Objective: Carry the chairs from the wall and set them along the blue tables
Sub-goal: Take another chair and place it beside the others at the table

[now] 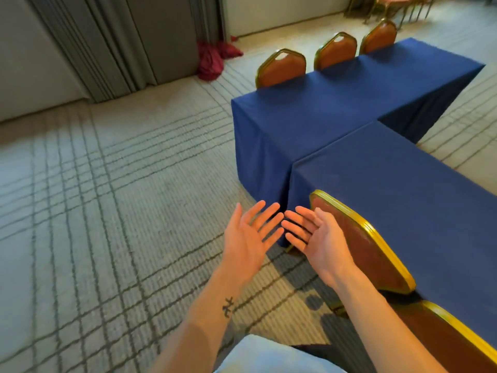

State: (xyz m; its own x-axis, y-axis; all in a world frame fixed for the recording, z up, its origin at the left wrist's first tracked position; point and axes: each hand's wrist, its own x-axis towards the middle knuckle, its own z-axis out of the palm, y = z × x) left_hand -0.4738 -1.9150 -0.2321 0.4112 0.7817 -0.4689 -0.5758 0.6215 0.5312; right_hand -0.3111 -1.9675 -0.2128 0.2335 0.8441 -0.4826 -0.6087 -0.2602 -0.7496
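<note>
Palms face up: the left hand point(248, 232) and right hand point(316, 232) hover empty, fingers straight, over the carpet point(107, 197) by the corner of the near blue tabletop point(403, 184). A gold-framed banquet chair point(357, 243) stands against that tabletop just beside the right hand, with a second chair point(443, 340) behind it. Three chairs point(336, 51) line the far blue tabletop point(336, 98). Spare chairs point(390, 4) stand blurred by the wall.

Both forearms reach forward, bare. The left hand point(248, 232) and right hand point(316, 234) are held palm up, side by side, fingers straight and spread, fingertips nearly meeting, holding nothing. A small dark tattoo point(228, 306) marks the left forearm.
</note>
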